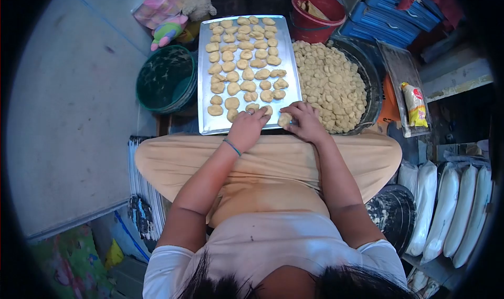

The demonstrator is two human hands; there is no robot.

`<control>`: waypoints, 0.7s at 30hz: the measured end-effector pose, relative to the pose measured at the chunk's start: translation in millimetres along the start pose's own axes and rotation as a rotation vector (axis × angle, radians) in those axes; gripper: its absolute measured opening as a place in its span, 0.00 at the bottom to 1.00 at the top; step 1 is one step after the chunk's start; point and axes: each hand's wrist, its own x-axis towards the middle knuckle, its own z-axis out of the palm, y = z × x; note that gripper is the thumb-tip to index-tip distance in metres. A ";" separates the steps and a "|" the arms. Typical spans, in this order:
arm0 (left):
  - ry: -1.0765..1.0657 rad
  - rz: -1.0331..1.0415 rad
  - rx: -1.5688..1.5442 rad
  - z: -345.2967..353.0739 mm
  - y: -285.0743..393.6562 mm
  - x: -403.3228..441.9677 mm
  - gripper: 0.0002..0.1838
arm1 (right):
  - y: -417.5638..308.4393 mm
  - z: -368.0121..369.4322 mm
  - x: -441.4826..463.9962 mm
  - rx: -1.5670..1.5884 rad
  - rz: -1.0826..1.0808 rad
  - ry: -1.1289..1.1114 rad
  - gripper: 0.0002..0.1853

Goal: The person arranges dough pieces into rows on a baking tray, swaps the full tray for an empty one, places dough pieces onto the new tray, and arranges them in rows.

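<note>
A metal baking tray (207, 121) lies in front of my lap, with rows of pale dough pieces (245, 54) on it. My left hand (249, 128) is over the tray's near edge, its fingers closed at a small dough piece (268, 110); the fingers partly cover the grip. At the tray's near right corner, my right hand (305, 121) pinches another dough piece (284, 120) between thumb and fingers. Just beyond the right hand stands a wide black basin (374, 84) heaped with many more dough lumps (331, 84).
A green bucket (167, 78) stands left of the tray, and a red bucket (317, 17) behind the basin. Blue drawers (382, 23) are at the far right. A yellow-and-white packet (415, 105) lies on a dark board. Filled plastic bags (446, 210) line the right side.
</note>
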 end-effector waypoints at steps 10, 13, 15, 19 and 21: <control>0.285 -0.237 -0.797 -14.9 -18.6 -29.3 0.06 | 16.2 -3.0 25.1 0.369 0.339 -0.155 0.16; 0.306 -0.447 -0.850 -17.5 -24.4 -30.9 0.10 | 29.3 4.2 31.9 0.448 0.255 0.155 0.16; 0.290 -0.525 -0.590 -22.5 -22.6 -30.9 0.14 | 31.2 12.2 32.9 0.481 0.240 0.177 0.17; 0.237 -0.380 -0.269 -22.7 -14.2 -29.3 0.15 | 1.6 18.9 29.7 0.382 0.228 -0.037 0.18; 0.141 -0.359 -0.196 -15.5 -15.3 -27.8 0.18 | -0.1 24.3 30.8 0.374 0.262 -0.003 0.19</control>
